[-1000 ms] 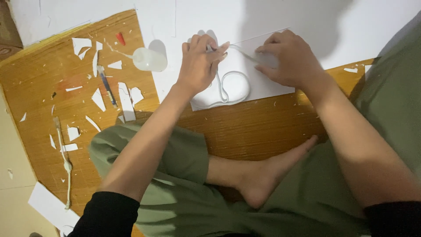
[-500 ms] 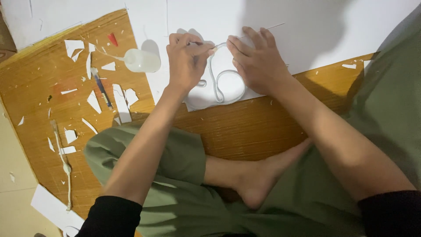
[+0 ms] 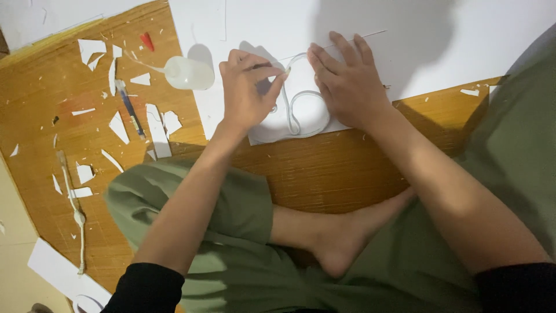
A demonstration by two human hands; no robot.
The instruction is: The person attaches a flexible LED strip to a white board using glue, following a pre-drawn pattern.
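Note:
A pale cord (image 3: 296, 116) lies in loops on a white paper sheet (image 3: 263, 130) on the wooden floor mat (image 3: 324, 168). My left hand (image 3: 246, 93) pinches the cord near its upper bend with thumb and fingers. My right hand (image 3: 347, 81) lies flat with fingers spread, pressing on the paper and the right side of the cord loop. A thin stick (image 3: 362, 36) pokes out beyond the right fingertips. I sit cross-legged in green trousers, one bare foot (image 3: 336, 237) below the sheet.
A clear plastic squeeze bottle (image 3: 188, 72) lies left of my left hand. White paper scraps (image 3: 156, 124), a blue pen (image 3: 130, 107), a red bit (image 3: 147, 40) and a knotted string (image 3: 75, 208) litter the mat at left. A large white sheet (image 3: 463, 35) covers the far side.
My right hand slid left and flattened onto the paper beside the cord. My left hand moved slightly and now pinches the cord's bend. The view drifted a little.

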